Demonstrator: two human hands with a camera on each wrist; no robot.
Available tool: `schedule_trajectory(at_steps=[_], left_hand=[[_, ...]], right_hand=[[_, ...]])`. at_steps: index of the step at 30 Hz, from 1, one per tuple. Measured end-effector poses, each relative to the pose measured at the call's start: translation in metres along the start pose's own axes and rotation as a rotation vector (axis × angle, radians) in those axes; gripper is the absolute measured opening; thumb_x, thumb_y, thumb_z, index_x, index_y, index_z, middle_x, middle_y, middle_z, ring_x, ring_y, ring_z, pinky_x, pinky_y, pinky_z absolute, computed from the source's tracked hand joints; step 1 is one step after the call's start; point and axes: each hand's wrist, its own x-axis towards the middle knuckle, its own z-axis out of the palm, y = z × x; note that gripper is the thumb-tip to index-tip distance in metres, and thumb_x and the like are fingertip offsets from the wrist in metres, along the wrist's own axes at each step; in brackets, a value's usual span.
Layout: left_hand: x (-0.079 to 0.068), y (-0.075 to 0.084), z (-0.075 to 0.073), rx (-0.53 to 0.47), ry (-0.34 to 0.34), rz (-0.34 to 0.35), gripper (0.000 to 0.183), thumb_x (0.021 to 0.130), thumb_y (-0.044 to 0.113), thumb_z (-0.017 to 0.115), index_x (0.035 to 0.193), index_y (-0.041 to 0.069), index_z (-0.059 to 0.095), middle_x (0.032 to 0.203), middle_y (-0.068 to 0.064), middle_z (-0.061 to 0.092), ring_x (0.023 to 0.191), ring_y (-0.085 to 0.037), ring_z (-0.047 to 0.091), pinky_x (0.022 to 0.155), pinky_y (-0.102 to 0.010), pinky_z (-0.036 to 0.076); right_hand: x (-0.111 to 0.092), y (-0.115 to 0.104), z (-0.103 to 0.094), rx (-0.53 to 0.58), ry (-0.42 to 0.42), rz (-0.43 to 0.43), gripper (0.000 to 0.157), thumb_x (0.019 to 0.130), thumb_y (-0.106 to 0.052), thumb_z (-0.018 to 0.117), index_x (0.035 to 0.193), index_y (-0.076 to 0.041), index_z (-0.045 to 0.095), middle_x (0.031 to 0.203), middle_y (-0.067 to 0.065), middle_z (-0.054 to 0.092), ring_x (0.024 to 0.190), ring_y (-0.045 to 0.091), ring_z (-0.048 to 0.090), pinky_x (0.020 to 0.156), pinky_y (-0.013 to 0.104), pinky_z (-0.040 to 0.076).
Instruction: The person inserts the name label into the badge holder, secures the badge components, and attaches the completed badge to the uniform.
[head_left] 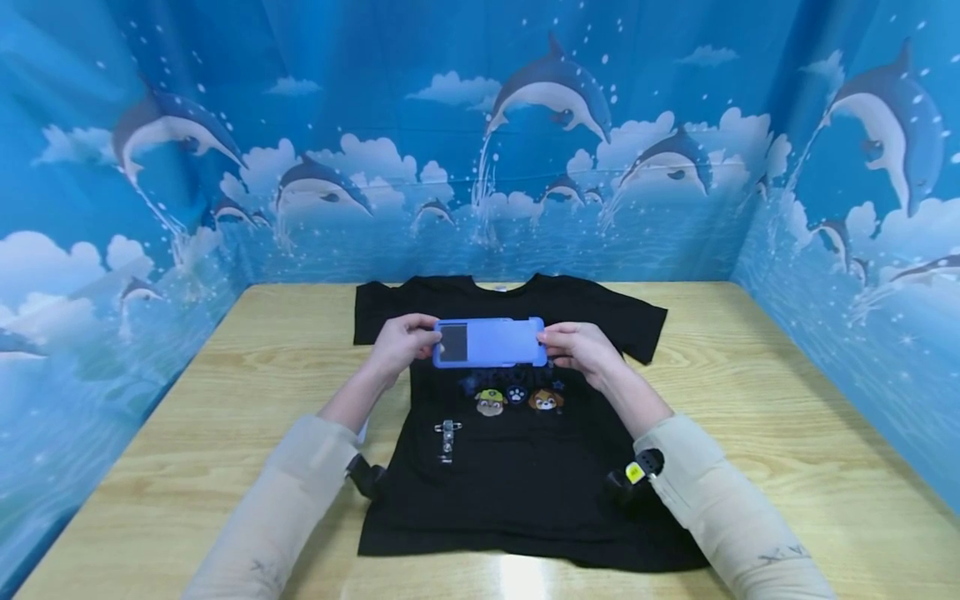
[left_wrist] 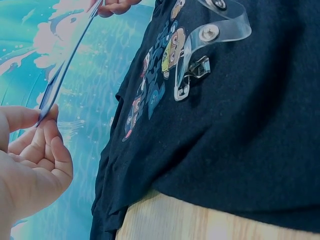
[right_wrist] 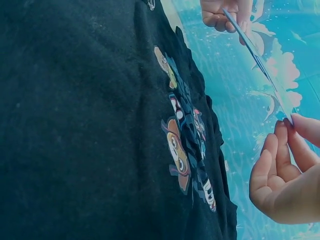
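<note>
Both ends of the blue holder [head_left: 495, 342] pinched: left hand [head_left: 405, 342] at one, right hand [head_left: 587, 350] at the other. Held above shirt [head_left: 517, 483], where clip [head_left: 447, 427] lies. Best keep grips light, level, even; squeezing inward could bow it.

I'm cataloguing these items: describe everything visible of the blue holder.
The blue holder is thin, flat and rectangular with rounded corners, plastic-looking, with a dark rectangle near its left end. Held clear of the black shirt, it spans left to right, pinched at its ends by the left grip and the right grip.
</note>
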Motion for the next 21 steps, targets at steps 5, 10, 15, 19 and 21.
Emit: schedule_trajectory(at_steps=[5,10,15,19,21], left_hand=[[0.0000,0.0003,0.0001,0.001,-0.004,-0.001,0.031,0.088,0.008,0.058,0.116,-0.003,0.058,0.088,-0.011,0.062,0.070,-0.016,0.054,0.069,-0.029,0.046],[-0.0010,0.0001,0.0010,-0.005,-0.009,-0.006,0.031,0.088,0.009,0.058,0.117,-0.002,0.058,0.090,-0.012,0.062,0.072,-0.017,0.055,0.073,-0.033,0.047],[-0.0006,0.0000,0.0011,-0.006,-0.007,-0.007,0.031,0.088,0.010,0.058,0.117,-0.002,0.058,0.091,-0.012,0.062,0.071,-0.017,0.055,0.071,-0.030,0.046],[-0.0009,0.0003,0.0007,-0.010,-0.002,0.000,0.031,0.088,0.009,0.058,0.117,-0.003,0.058,0.088,-0.011,0.062,0.069,-0.016,0.054,0.069,-0.029,0.046],[-0.0007,0.0006,0.0004,-0.014,0.001,0.001,0.031,0.088,0.008,0.058,0.117,-0.003,0.058,0.086,-0.011,0.062,0.069,-0.016,0.054,0.069,-0.030,0.046]], right_hand=[[-0.0022,-0.0022,-0.0005,-0.009,-0.011,0.000,0.035,0.090,-0.013,0.060,0.117,0.008,0.056,0.080,-0.005,0.063,0.074,0.008,0.059,0.077,0.031,0.049],[-0.0019,-0.0020,-0.0014,0.007,-0.005,0.011,0.036,0.090,-0.013,0.061,0.118,0.009,0.056,0.080,-0.003,0.062,0.074,0.009,0.058,0.075,0.029,0.049],[-0.0016,-0.0020,-0.0026,0.018,-0.003,0.020,0.038,0.090,-0.014,0.061,0.119,0.009,0.055,0.082,-0.003,0.061,0.075,0.010,0.057,0.078,0.031,0.048],[-0.0018,-0.0020,-0.0032,0.024,-0.002,0.019,0.037,0.090,-0.015,0.061,0.118,0.008,0.056,0.083,-0.002,0.060,0.075,0.011,0.057,0.082,0.033,0.047],[-0.0020,-0.0021,-0.0036,0.033,0.004,0.018,0.035,0.090,-0.015,0.061,0.116,0.007,0.057,0.081,-0.002,0.061,0.074,0.010,0.057,0.081,0.032,0.048]])
